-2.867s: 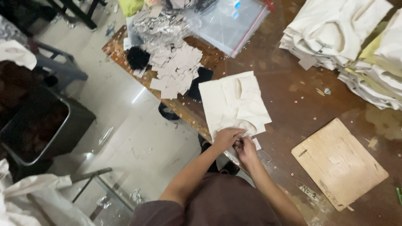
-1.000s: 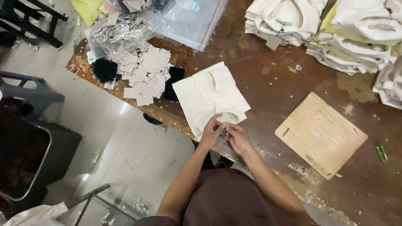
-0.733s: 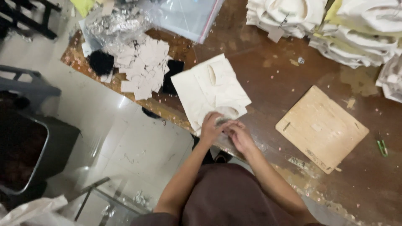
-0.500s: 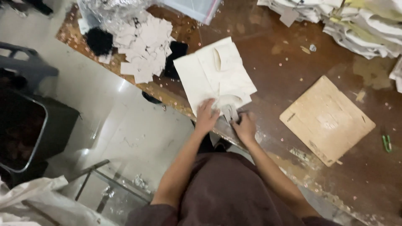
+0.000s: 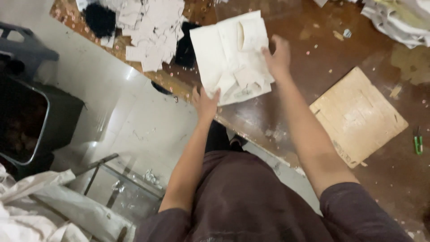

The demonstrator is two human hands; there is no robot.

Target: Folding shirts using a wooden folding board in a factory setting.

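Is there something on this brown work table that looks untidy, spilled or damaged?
Yes. Loose white paper tags lie in a disorderly heap near the table's left edge, some over the black fabric pieces. Small scraps dot the stained brown tabletop. The flat cardboard sheet lies askew with worn edges.

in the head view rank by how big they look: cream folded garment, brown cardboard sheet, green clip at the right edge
1 and 2. Cream folded garment and brown cardboard sheet: look about alike, too close to rank.
3. Green clip: by far the smallest.
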